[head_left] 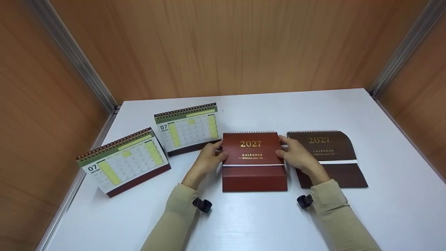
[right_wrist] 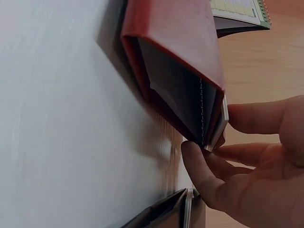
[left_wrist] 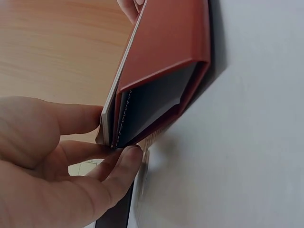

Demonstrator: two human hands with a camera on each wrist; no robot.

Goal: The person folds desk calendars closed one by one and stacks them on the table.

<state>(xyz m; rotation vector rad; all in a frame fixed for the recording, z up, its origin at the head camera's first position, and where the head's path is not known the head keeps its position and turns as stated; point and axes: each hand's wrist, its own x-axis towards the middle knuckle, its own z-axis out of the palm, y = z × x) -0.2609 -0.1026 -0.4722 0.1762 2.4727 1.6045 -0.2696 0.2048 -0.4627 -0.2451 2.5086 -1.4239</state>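
Note:
A red desk calendar [head_left: 254, 179] marked 2027 stands on the white table between both hands, its spiral binding along the far top edge. My left hand [head_left: 208, 157] pinches its left edge, and my right hand [head_left: 299, 156] has the right edge between thumb and fingers. From the left wrist view, the left hand [left_wrist: 52, 166] holds the calendar [left_wrist: 166, 42] at the bound cover and pages, and the hollow inside of its folded stand shows. The right wrist view has the right hand [right_wrist: 251, 166] at the matching corner of the calendar [right_wrist: 183, 38].
Right of the red one, a dark brown 2027 calendar [head_left: 334, 174] sits close to the right hand. Two calendars on the left, one nearer [head_left: 134, 164] and one farther back [head_left: 191, 130], show month 07 pages. Wooden panels [head_left: 244, 48] enclose the table [head_left: 244, 223].

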